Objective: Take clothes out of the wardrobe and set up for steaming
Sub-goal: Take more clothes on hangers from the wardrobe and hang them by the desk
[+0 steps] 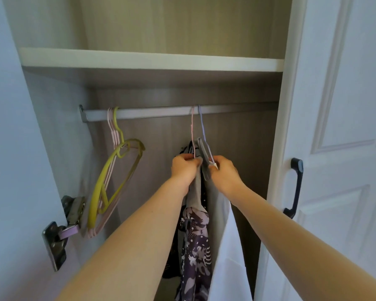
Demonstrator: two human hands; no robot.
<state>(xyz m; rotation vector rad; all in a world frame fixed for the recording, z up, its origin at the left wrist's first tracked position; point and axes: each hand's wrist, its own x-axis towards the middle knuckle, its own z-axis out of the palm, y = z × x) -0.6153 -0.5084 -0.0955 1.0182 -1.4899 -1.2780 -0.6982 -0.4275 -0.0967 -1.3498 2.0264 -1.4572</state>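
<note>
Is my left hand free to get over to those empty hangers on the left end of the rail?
Probably not yet: the left hand is gripping grey clothing. The path along the rail to the empty hangers looks clear.

no readable text, labels, brands or numbers anywhere

Both arms extended fwd/up, forearms bare. Left hand [185, 168] and right hand [225, 171]: fingers curled closed, knuckles nearly touching.

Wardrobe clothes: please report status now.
Left hand grips pink hanger, right hand grips purple hanger. Both still hooked on rail, clothes hanging. Empty hangers far left, nothing blocking.
</note>
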